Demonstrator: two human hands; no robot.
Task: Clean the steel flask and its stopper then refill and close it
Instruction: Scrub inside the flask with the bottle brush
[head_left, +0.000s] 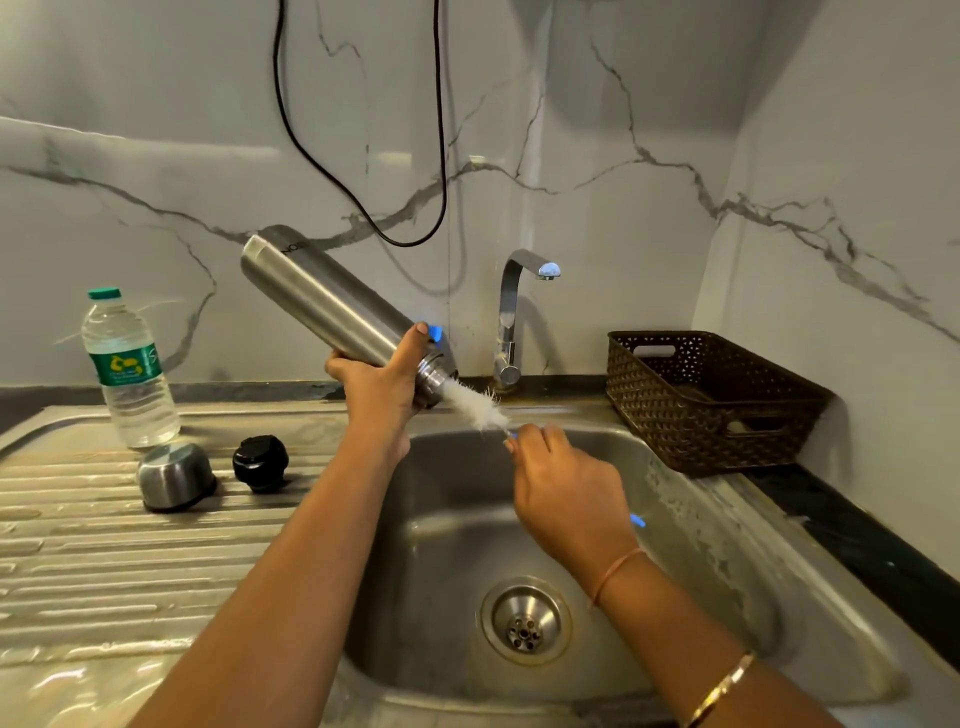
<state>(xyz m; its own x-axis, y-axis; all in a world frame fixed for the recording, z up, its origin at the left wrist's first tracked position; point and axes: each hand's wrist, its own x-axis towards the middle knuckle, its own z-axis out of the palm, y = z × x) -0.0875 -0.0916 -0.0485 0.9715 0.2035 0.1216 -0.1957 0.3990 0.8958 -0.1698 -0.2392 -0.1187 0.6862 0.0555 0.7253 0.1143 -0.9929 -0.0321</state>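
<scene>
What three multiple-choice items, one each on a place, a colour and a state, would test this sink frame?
1. Where is the black stopper? A on the floor; B on the draining board beside the steel cap; C on a shelf.
2. What colour is the water bottle's lid? A green; B red; C white.
3. How is the steel flask? A stoppered; B open and tilted, with the brush in its mouth; C lying flat.
Answers: B, it stands on the ribbed board next to the cap; A, the lid is green; B, the left hand grips the flask while the right hand holds the brush handle.
</scene>
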